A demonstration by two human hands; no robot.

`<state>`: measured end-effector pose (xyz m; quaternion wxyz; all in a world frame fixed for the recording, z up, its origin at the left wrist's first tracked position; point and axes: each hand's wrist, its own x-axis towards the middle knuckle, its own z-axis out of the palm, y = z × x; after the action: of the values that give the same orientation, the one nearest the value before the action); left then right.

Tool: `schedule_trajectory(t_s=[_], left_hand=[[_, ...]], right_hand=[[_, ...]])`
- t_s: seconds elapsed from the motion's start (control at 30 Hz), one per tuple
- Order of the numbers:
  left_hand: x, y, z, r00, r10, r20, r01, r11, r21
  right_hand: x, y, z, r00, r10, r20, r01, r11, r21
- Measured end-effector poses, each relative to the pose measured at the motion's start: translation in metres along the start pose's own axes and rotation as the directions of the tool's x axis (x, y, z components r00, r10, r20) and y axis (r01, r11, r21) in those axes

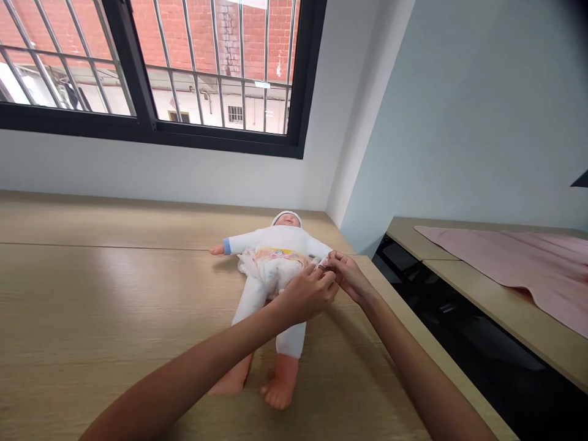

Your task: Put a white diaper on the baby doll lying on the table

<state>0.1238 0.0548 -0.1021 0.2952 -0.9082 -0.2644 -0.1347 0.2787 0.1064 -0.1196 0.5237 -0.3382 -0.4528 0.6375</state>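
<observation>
A baby doll (285,239) in a white outfit and cap lies on its back on the wooden table, its bare feet toward me. Around its hips is a diaper (278,269) with a colourful waistband, its left-of-view side spread out loosely. My left hand (309,295) reaches across the doll's leg, its fingers closed on the diaper's edge at the right of view. Close against it, my right hand (350,275) pinches the same white edge beside the doll's arm. The fingers partly hide the pinched bit and the doll's hand on that side.
The table (114,318) runs along a wall beneath a barred window (220,67). To the right, past a dark gap (450,306), stands another wooden surface (558,343) with a pink cloth (509,263) spread on it.
</observation>
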Motion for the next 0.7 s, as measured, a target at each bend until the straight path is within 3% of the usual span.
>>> schedule_trajectory(t_s=[0.07,0.17,0.33,0.53,0.7], left_hand=[[0.001,0.002,-0.004,0.999,-0.042,-0.014,0.042,0.999,-0.013],[0.000,0.000,-0.005,0.990,-0.130,0.057,0.133,0.989,-0.060],[-0.003,-0.005,0.005,0.983,-0.062,0.174,0.085,0.988,-0.128],[-0.004,-0.002,0.009,0.989,-0.018,0.147,0.034,0.994,-0.108],[-0.002,0.010,-0.002,0.990,-0.110,0.092,0.108,0.994,0.033]], right_hand=[[0.000,0.000,0.001,1.000,-0.007,0.000,0.007,1.000,0.002],[0.002,0.003,-0.001,1.000,-0.028,0.007,0.028,1.000,0.002],[0.004,0.009,-0.003,0.999,-0.053,0.008,0.053,0.998,-0.023],[0.001,0.010,0.005,0.997,-0.079,0.014,0.080,0.994,-0.075],[0.002,0.014,0.009,0.996,-0.089,0.011,0.089,0.992,-0.089]])
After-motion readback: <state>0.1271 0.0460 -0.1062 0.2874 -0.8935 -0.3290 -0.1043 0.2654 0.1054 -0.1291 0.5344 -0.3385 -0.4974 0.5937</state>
